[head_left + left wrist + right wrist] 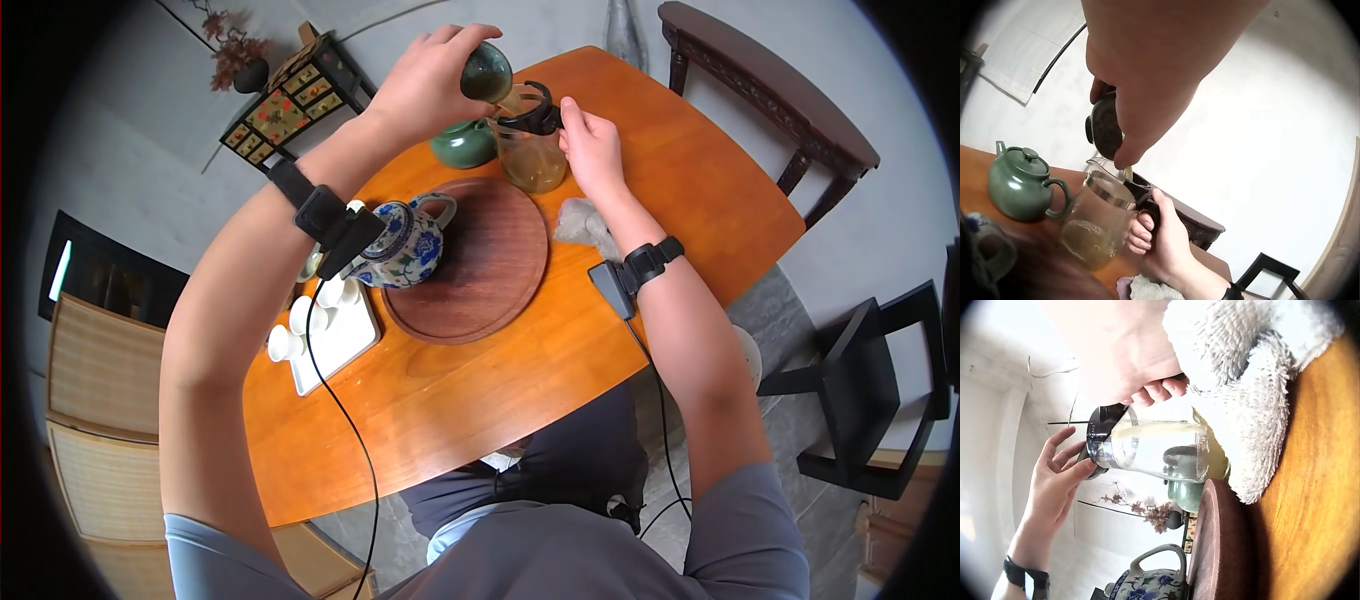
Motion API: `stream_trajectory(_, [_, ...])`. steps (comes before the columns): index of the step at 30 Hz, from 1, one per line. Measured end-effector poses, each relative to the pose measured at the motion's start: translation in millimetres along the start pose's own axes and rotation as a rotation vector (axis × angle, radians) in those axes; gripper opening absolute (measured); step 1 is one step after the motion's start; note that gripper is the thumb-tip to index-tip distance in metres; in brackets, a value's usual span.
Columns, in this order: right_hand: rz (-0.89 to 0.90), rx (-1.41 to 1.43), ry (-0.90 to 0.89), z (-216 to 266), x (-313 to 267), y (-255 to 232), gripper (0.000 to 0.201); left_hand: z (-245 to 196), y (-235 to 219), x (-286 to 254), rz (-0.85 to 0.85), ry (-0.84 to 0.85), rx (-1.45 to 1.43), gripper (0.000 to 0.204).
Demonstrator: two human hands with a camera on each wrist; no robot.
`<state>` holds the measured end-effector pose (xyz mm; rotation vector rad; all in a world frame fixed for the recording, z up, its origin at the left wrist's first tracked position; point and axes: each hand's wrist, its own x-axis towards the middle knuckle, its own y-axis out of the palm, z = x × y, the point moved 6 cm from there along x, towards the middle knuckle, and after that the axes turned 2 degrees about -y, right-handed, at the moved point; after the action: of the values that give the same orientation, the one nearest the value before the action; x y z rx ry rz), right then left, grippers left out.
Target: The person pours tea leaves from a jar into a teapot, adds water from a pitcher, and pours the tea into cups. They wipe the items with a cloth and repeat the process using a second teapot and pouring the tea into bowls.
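Observation:
My left hand [425, 85] grips a small dark green bowl [487, 73], fingers and thumb at its rim. The bowl is tipped over the mouth of a glass pitcher [1094, 244], and a yellowish stream [1129, 174] runs down from it. Cloudy yellow liquid fills the lower part of the pitcher. My right hand [597, 155] holds the pitcher by its black handle, fingers curled round it with the thumb on top. Close behind the pitcher sits a green teapot [1019, 184].
A round wooden tray [480, 260] lies on the table, with a blue-and-white teapot [405, 245] at its left edge. White cups [308, 317] stand on a white tray [345, 350]. A grey cloth [585, 225] lies below my right wrist. Black cables hang from both wrists.

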<state>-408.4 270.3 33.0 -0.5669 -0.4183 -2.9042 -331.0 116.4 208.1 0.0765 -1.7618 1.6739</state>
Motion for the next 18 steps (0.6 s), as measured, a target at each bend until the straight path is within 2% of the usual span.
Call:
stream_trajectory(2, [-0.003, -0.018, -0.001, -3, 2, -2, 0.053, -8, -3, 0, -0.069, 0.085, 0.077, 0.078])
stream_trajectory(6, [-0.003, -0.025, -0.008, -6, 3, -3, 0.053, -14, -4, 2, -0.085, 0.120, 0.171, 0.081])
stream_trajectory(8, [-0.003, -0.021, -0.008, -6, 3, -2, 0.053, -24, -8, 2, -0.140, 0.222, 0.257, 0.074])
stream_trajectory(9, [-0.003, -0.018, -0.008, -6, 3, -2, 0.054, -25, -11, 3, -0.140, 0.223, 0.257, 0.074])
stream_trajectory(11, [-0.002, -0.019, -0.017, -7, 4, -3, 0.054, -47, -23, 4, -0.098, 0.358, 0.293, 0.073])
stream_trajectory(15, [0.006, -0.030, -0.020, -8, 5, -3, 0.054, -56, -29, 6, -0.066, 0.346, 0.246, 0.061])
stream_trajectory(18, [0.005, -0.039, -0.013, -6, 4, -3, 0.054, -65, -33, 5, -0.125, 0.445, 0.320, 0.056])
